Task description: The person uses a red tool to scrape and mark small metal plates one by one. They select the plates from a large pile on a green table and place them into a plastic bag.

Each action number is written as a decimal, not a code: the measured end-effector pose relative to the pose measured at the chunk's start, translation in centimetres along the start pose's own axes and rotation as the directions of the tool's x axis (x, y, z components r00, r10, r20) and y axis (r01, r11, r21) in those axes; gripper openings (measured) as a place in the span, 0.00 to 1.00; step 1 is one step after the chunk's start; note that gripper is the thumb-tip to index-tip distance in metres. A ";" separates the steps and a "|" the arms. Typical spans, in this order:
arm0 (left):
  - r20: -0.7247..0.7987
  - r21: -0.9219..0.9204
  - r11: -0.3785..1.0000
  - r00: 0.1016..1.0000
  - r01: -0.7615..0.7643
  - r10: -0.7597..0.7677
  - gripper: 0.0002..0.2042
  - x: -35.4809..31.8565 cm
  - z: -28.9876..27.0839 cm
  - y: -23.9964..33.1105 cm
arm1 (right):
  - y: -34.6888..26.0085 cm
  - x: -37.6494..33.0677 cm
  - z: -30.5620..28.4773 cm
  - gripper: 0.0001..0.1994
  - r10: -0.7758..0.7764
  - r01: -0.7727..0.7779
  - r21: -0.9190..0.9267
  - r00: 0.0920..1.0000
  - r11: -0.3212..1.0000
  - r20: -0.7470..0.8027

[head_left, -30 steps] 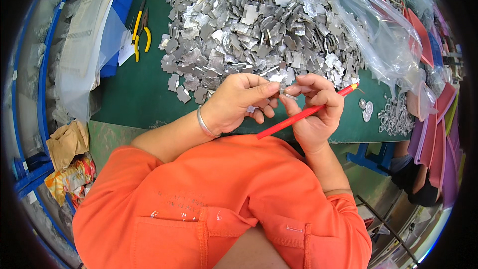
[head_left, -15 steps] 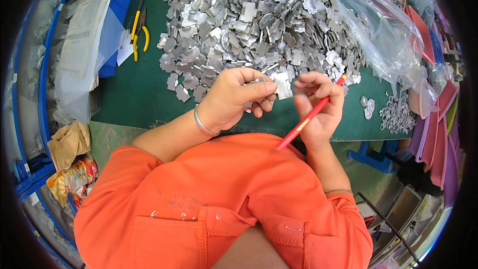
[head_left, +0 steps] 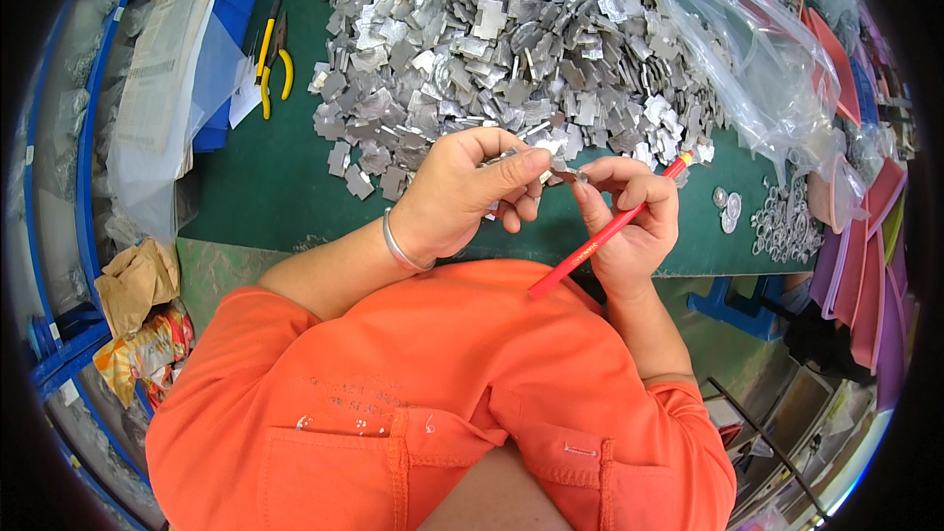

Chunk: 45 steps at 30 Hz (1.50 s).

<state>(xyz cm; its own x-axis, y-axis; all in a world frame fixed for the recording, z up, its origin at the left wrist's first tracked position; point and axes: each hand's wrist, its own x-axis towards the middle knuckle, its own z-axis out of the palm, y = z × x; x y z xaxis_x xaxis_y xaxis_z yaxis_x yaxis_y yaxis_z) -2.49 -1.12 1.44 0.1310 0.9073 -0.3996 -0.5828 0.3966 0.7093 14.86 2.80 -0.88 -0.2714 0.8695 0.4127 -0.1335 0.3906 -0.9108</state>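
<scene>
I'm in a workshop: my green table point(head_left: 265, 187) carries a heap of metal plates point(head_left: 492, 39), yellow-handled pliers point(head_left: 275, 64) and loose washers point(head_left: 787, 221).

Clear plastic bag point(head_left: 757, 59) upper right; crumpled snack wrapper point(head_left: 143, 354) lower left.

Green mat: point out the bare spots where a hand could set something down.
Bare green mat lies left of the left hand, between the yellow-handled pliers and the metal plate pile. The pile and the washers crowd the rest.
</scene>
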 end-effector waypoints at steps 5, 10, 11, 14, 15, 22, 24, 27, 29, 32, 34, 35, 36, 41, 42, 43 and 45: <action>0.031 0.048 0.998 0.999 0.033 -0.035 0.08 -0.1 0.1 0.2 | 0.4 0.3 0.1 0.17 -0.244 0.245 -0.212 0.969 0.946 0.033; 0.008 0.020 0.998 0.999 0.053 -0.053 0.08 -0.3 0.1 0.3 | 0.3 -0.2 0.2 0.16 -0.111 0.111 -0.116 0.994 0.987 0.000; 0.008 0.025 0.998 0.998 0.059 -0.059 0.08 -0.3 0.1 0.2 | 0.3 -0.3 0.3 0.16 -0.041 0.040 -0.047 0.999 0.998 -0.018; 0.028 0.056 0.995 0.996 0.084 -0.085 0.08 -0.3 0.0 0.2 | 0.5 -0.7 0.2 0.15 0.119 -0.116 0.109 0.993 0.987 -0.019; 0.025 0.057 0.994 0.995 0.091 -0.093 0.08 -0.3 -0.1 0.1 | 0.6 -0.8 0.1 0.15 0.163 -0.159 0.152 0.987 0.975 -0.011; 0.011 0.021 0.992 0.992 0.125 -0.126 0.07 -0.2 0.1 0.1 | 0.8 -0.4 0.1 0.16 -0.050 0.050 0.017 0.998 0.999 -0.032; 0.019 0.023 0.994 0.994 0.109 -0.110 0.08 -0.2 0.1 0.1 | 0.7 -0.1 0.2 0.16 -0.097 0.098 0.019 0.994 0.995 -0.056; 0.002 0.082 0.996 0.999 0.042 -0.043 0.08 -0.1 0.3 0.1 | -0.1 0.3 0.2 0.16 -0.030 0.039 0.128 0.996 0.991 -0.079; -0.042 0.165 0.986 0.999 -0.027 0.034 0.06 -0.2 0.7 0.1 | -0.2 0.4 0.4 0.15 0.048 -0.014 0.260 0.991 0.966 -0.122; -0.041 0.175 0.979 0.993 -0.101 0.110 0.07 -0.3 0.7 0.0 | 0.1 0.3 -0.3 0.15 0.043 -0.027 0.201 0.996 0.979 -0.075; -0.036 0.171 0.979 0.993 -0.109 0.116 0.07 -0.2 0.5 -0.2 | 0.0 0.3 -0.2 0.15 -0.027 0.036 0.140 0.998 0.990 -0.064; -0.034 0.169 0.979 0.992 -0.114 0.121 0.07 -0.1 0.4 -0.3 | -0.1 0.4 -0.2 0.15 -0.093 0.096 0.073 0.995 0.993 -0.040; -0.030 0.038 0.998 0.998 -0.050 0.051 0.08 0.0 0.3 -0.3 | -0.2 0.5 -0.2 0.16 -0.157 0.157 0.008 0.988 0.988 -0.012; 0.031 -0.214 0.963 0.986 0.165 -0.162 0.11 0.1 -0.3 -0.2 | -0.7 1.5 0.7 0.14 -0.124 0.131 -0.047 0.984 0.990 0.127; 0.042 -0.179 0.966 0.982 0.189 -0.185 0.11 -0.1 -0.5 -0.2 | -0.2 2.4 0.5 0.12 -0.090 0.104 -0.195 0.993 0.975 0.080; 0.049 -0.171 0.973 0.988 0.154 -0.148 0.10 -0.1 -0.8 -0.3 | 0.2 3.5 0.6 0.08 -0.010 0.037 -0.286 0.995 0.958 0.097; 0.038 -0.161 0.979 0.992 0.122 -0.117 0.08 -0.1 -0.9 -0.4 | 1.9 5.0 0.6 0.07 -0.014 0.126 -0.491 0.974 0.862 0.225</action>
<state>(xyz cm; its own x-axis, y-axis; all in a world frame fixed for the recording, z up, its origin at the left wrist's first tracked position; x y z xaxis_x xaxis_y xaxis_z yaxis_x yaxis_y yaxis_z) -3.01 -1.46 0.70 0.2291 0.8591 -0.4577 -0.6836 0.4768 0.5526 12.71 7.69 -0.52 -0.4769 0.7735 0.4174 0.3192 0.5949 -0.7377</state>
